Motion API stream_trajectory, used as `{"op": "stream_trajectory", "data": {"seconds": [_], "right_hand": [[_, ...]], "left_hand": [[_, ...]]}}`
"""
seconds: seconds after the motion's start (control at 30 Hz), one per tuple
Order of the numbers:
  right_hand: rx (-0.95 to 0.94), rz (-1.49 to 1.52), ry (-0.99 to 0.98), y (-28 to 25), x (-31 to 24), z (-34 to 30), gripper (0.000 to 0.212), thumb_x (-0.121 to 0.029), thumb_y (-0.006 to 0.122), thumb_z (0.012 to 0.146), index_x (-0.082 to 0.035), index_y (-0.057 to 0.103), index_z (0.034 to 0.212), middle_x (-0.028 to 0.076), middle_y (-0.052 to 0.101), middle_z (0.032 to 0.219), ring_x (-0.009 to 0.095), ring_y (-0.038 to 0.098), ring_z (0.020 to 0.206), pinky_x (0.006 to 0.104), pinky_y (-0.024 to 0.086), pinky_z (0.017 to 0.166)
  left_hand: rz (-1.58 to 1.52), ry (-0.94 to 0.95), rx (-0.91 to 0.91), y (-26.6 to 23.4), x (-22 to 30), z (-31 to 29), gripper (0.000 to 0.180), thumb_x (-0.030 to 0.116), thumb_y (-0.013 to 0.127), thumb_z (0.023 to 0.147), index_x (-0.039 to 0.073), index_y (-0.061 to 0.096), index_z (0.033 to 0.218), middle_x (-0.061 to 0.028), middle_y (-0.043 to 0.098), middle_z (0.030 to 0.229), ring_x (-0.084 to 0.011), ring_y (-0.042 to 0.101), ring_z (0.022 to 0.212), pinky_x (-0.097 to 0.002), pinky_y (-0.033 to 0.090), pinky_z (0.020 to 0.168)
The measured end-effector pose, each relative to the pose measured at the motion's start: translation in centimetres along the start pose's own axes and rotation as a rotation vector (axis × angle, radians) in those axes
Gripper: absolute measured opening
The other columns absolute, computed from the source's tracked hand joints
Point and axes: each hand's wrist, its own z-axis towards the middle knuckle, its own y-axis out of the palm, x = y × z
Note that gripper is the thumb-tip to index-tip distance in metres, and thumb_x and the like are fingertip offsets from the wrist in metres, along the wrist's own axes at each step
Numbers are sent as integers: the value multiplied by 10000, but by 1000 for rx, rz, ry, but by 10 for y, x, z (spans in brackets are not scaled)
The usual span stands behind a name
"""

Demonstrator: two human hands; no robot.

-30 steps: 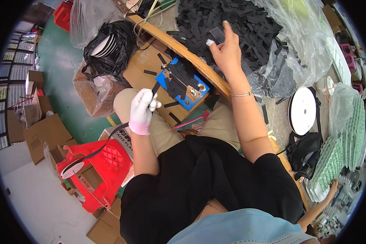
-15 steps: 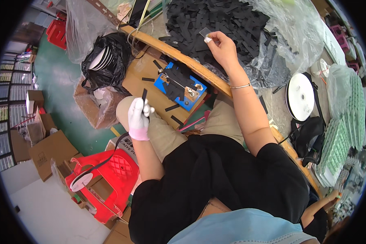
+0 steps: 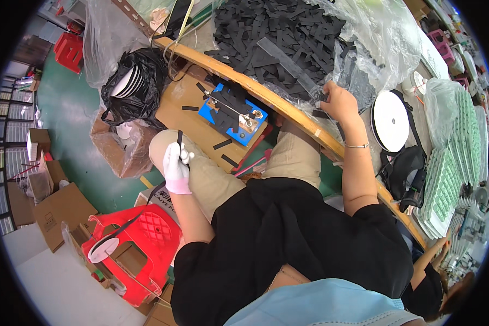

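My left hand (image 3: 177,167), in a white glove with a pink cuff, is closed on a black strap (image 3: 180,138) whose end sticks up past the fingers. It is above my left knee. My bare right hand (image 3: 342,103) is at the bench's front edge, its fingers curled at the near end of a clear plastic strip (image 3: 285,61). That strip slants across a large pile of cut black strap pieces (image 3: 277,32). Below the bench edge, a blue device (image 3: 238,111) with a metal rod and black pieces on it rests on cardboard (image 3: 174,106).
A wooden bench edge (image 3: 228,72) runs diagonally ahead of me. A white reel (image 3: 390,120) and green trays (image 3: 445,168) are at the right. On the left are a red stool (image 3: 160,231) with a strap reel (image 3: 103,249), a black bag (image 3: 152,73) and cartons (image 3: 65,214).
My right hand has moved right and nearer along the pile, and the clear strip now shows at greater length. My left hand still holds the black strap, with the view slightly shifted.
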Motion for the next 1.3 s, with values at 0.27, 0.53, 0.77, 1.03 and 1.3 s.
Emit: {"op": "stream_trajectory", "data": {"seconds": [0.27,0.53,0.77,1.03,1.3], "right_hand": [[108,59,-19,7,9,-1,309,-171,710,657,-49,557,895,142,584,889,321,589,880,403,475,737],[227,111,-121,12,3,-8,217,-109,575,766,-55,465,945,182,613,810,375,601,778,440,467,673],[369,38,-132,5,7,-7,215,-78,514,804,-92,463,1012,172,624,733,380,608,692,467,466,608],[412,275,-317,-37,-22,-48,285,-59,523,797,-119,488,1074,159,633,730,343,618,679,445,470,591],[18,116,-336,-24,-50,-93,233,-17,511,766,-74,504,992,189,607,709,384,590,668,456,454,592]], "left_hand": [[-23,-10,-4,-4,-3,0,209,234,522,928,28,554,929,10,496,651,-83,456,565,-279,475,642],[-30,4,-29,-4,-7,2,210,234,523,929,27,558,937,2,512,665,-89,465,576,-290,480,659],[-79,-11,-98,-13,-11,5,196,238,528,921,51,570,965,4,528,722,-100,486,624,-317,491,735],[-87,24,-69,-5,-8,-1,209,230,516,933,24,547,943,-13,513,697,-109,469,611,-312,482,696],[-71,42,-88,-4,-10,-1,213,229,515,933,19,547,940,-11,512,692,-107,468,608,-310,482,702]]}}
